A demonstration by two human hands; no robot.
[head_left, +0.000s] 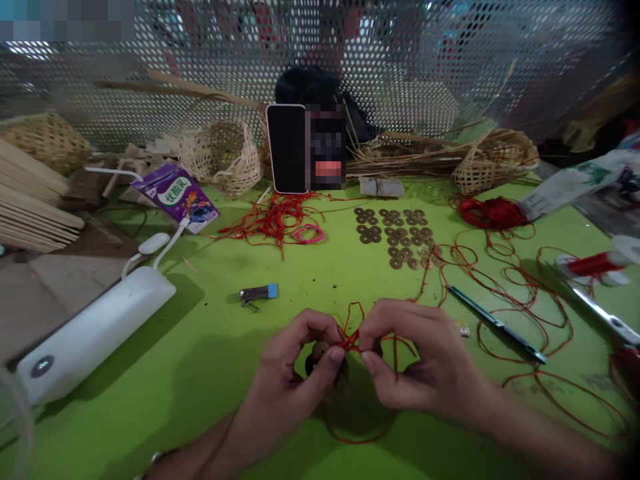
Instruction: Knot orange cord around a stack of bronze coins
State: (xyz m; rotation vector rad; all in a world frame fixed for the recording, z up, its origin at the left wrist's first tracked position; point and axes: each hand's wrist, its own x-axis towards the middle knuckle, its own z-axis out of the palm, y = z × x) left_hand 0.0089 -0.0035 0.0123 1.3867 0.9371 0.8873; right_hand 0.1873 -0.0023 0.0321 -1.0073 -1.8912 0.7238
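Observation:
My left hand (295,363) and my right hand (417,357) meet low in the middle of the green table (215,373). Both pinch a red cord (351,333) that loops up between the fingertips. The left hand also grips a small round brass coin piece (320,352) where the cord is knotted. More red cord trails off to the right and curls under my wrists. Behind my hands lie several groups of brass coins (395,237).
A white power bank (95,327) lies at left, with a purple drink carton (176,195) behind it. A small blue-tipped lighter (257,293) and scissors (495,323) lie near. A phone (286,148) stands upright at the back among woven baskets (223,157) and bamboo strips (30,200).

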